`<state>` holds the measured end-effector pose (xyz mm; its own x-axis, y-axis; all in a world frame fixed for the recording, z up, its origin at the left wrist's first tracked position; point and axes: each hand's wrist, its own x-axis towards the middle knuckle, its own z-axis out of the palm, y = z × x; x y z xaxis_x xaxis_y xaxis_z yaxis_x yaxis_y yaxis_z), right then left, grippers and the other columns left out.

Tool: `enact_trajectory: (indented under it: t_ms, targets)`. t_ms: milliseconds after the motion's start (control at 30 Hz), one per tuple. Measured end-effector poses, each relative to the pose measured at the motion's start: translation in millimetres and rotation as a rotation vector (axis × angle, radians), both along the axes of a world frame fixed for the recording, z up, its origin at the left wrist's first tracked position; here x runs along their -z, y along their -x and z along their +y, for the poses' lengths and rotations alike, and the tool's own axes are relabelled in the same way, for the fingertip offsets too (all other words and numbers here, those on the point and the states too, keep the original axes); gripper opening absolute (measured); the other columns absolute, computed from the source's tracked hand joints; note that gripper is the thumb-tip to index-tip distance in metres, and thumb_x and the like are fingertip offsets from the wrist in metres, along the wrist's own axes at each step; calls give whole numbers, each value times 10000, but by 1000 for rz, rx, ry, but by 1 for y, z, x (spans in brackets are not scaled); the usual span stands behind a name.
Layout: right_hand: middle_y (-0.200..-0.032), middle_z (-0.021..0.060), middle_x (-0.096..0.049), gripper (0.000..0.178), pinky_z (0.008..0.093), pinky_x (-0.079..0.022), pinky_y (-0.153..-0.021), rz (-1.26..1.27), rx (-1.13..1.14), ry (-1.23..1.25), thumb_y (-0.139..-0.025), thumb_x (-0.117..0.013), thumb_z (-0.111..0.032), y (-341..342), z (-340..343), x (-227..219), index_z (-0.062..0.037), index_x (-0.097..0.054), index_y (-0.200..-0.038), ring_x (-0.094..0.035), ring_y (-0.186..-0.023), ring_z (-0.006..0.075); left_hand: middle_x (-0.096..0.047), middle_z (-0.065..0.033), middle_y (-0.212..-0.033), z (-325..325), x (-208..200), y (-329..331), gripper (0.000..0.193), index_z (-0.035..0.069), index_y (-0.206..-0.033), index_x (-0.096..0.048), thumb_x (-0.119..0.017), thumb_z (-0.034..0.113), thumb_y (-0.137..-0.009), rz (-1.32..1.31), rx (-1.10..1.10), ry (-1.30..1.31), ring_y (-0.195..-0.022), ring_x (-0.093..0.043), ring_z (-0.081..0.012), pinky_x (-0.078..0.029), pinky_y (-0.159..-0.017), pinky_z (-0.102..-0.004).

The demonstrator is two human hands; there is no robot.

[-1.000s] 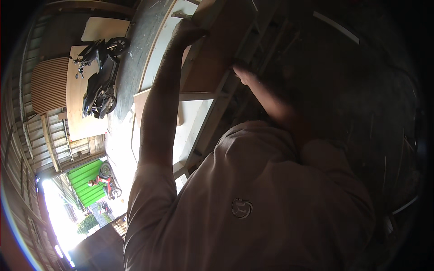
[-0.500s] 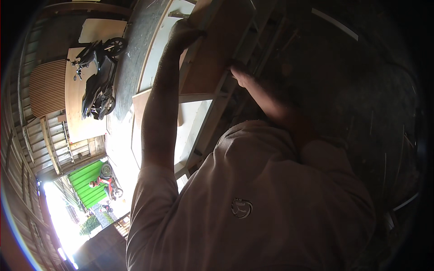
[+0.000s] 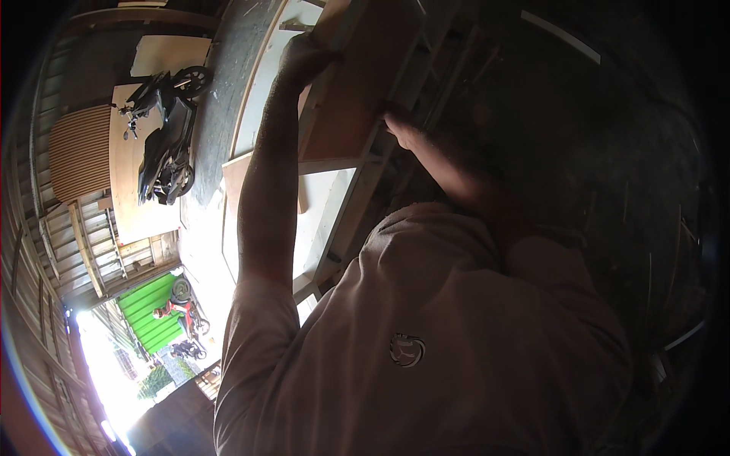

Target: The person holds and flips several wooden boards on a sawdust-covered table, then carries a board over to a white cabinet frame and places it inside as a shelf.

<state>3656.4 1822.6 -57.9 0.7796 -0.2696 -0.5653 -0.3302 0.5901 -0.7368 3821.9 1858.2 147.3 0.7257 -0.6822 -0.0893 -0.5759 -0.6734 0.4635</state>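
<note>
- Board, brown and flat, sits ahead of me at arm's reach, leaning on a pale frame.
- My left hand curls its fingers over the board's left edge, closed on it.
- My right hand lies against the board's right edge; I cannot tell whether its fingers grip.
- Parked motorbike stands well off to the left.

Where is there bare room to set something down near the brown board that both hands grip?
Bare patch: the pale panel below the brown board, bordered by the left forearm and a light frame rail. Crowded: the board's edges, taken by the left hand and right hand. To the right it is too dark to judge.
</note>
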Motion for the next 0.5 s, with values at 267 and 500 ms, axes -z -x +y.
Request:
enact_trajectory:
  t_ms: [267,500]
  targets:
    - [-1323,83,-561,403,415,-319,-1097,-19,-48,9,-952,-488,-275,9,0,-20,-65,-571,-1286,-455,-1286,207,-670,-101,-720,3,0,-2,410,0,-839,-705,-859,281,-583,71,-13,24,-662,-626,-183,-512,-650,-359]
    - [-1303,91,-571,390,413,-326,-1088,-30,-20,39,-974,-451,-266,11,3,-24,-58,-570,-1282,-467,-1269,209,-677,-94,-853,2,-9,4,380,-7,-961,-697,-816,212,-674,99,-5,-95,-764,-644,-184,-525,-709,-344]
